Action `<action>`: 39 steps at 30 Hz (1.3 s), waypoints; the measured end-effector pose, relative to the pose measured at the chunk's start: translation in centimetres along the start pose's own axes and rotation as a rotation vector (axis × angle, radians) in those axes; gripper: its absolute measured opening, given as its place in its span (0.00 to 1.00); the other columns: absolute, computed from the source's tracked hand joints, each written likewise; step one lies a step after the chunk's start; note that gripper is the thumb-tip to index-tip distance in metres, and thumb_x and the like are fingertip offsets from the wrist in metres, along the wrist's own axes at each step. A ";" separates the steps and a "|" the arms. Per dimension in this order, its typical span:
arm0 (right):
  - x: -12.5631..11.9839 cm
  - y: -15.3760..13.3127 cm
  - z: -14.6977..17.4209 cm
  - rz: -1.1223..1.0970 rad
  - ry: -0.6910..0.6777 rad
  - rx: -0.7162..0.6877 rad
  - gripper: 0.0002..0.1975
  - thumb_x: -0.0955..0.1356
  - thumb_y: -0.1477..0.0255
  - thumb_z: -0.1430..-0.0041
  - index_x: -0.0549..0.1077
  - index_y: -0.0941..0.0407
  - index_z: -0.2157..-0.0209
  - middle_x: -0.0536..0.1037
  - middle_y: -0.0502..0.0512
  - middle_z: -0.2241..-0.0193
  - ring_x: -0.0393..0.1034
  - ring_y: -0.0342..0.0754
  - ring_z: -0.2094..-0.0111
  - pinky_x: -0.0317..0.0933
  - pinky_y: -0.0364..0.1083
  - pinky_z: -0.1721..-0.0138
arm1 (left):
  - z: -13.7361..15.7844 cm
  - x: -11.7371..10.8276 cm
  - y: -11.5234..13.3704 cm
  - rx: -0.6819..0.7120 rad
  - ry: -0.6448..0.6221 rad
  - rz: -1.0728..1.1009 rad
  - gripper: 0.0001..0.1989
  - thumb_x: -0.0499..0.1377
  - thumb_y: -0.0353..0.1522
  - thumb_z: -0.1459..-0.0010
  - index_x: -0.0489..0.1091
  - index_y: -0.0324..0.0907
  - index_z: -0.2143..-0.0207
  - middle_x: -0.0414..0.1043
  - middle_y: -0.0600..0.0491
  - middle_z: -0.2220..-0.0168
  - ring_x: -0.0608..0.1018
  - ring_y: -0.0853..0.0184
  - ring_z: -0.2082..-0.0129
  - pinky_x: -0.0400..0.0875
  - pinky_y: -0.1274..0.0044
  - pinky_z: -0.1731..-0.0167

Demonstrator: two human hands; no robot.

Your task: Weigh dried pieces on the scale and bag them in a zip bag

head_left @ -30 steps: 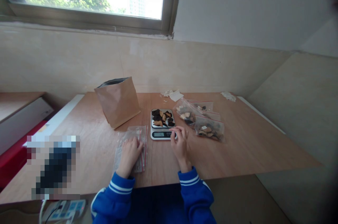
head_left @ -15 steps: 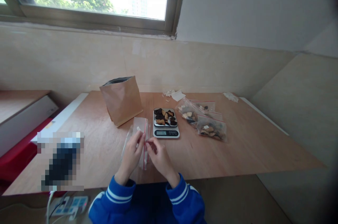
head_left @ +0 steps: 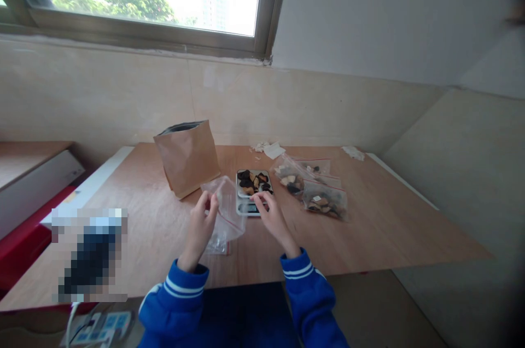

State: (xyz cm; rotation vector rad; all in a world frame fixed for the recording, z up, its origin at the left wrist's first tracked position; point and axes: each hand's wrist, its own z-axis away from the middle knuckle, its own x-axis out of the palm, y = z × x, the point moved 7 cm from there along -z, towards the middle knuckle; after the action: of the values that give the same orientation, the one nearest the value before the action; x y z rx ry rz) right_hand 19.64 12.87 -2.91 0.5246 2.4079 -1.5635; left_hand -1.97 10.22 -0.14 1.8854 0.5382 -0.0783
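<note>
Okay, left hand [head_left: 201, 221]: thumb and fingers pinched together on a see-through zip bag [head_left: 230, 219], which hangs crooked, right edge overlapping the kitchen scale [head_left: 239, 207] in view; touching or not, can't tell. Right hand [head_left: 271, 218]: over the scale's front, thumb and fingers bent close; can't tell if they grip anything. More flat bags [head_left: 218, 247] under the held one. Scale carries dark-and-tan dried slices [head_left: 248, 180] in a loose heap. Brown paper bag [head_left: 189, 159] upright, behind left; filled zip bags [head_left: 325, 203] overlapping, right of scale. Risks, my guess: thin film could slip or fold shut, held by one small pinch; trailing bag edge could drag slices off or upset the reading; right wrist dipping could nudge the scale.
</note>
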 end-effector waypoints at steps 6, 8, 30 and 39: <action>-1.8 2.7 -2.0 0.465 0.322 -0.080 0.14 0.60 0.63 0.35 0.67 0.57 0.56 0.70 0.64 0.56 0.62 0.57 0.51 0.57 0.59 0.48 | -4.2 2.9 -2.2 -0.143 0.053 -0.041 0.17 0.53 0.41 0.43 0.58 0.42 0.80 0.59 0.58 0.81 0.64 0.70 0.77 0.55 0.78 0.74; -1.2 3.5 -2.5 0.518 0.299 -0.080 0.14 0.60 0.65 0.36 0.67 0.58 0.55 0.69 0.64 0.57 0.61 0.57 0.51 0.58 0.58 0.49 | -4.9 4.0 -2.7 -0.169 0.058 -0.021 0.17 0.52 0.41 0.43 0.58 0.42 0.80 0.60 0.58 0.81 0.64 0.70 0.77 0.55 0.78 0.74; 0.1 4.9 -2.6 0.514 0.114 -0.102 0.08 0.62 0.70 0.37 0.72 0.55 0.60 0.68 0.61 0.59 0.63 0.56 0.55 0.60 0.55 0.51 | -2.8 4.8 -5.8 -0.280 0.337 0.144 0.17 0.49 0.44 0.41 0.56 0.44 0.79 0.58 0.57 0.78 0.64 0.69 0.76 0.61 0.79 0.74; -0.4 5.0 -2.7 0.480 0.078 -0.121 0.10 0.62 0.70 0.36 0.74 0.54 0.59 0.69 0.60 0.59 0.65 0.55 0.55 0.60 0.54 0.52 | -2.7 4.6 -5.2 -0.236 0.323 0.126 0.19 0.49 0.44 0.41 0.55 0.44 0.80 0.56 0.57 0.79 0.62 0.70 0.76 0.59 0.79 0.74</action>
State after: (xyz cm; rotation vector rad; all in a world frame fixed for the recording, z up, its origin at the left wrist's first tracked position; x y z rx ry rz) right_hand 22.06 17.07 -5.82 1.0595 2.1877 -1.2027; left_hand -0.47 15.63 -5.02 1.7029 0.6154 0.3635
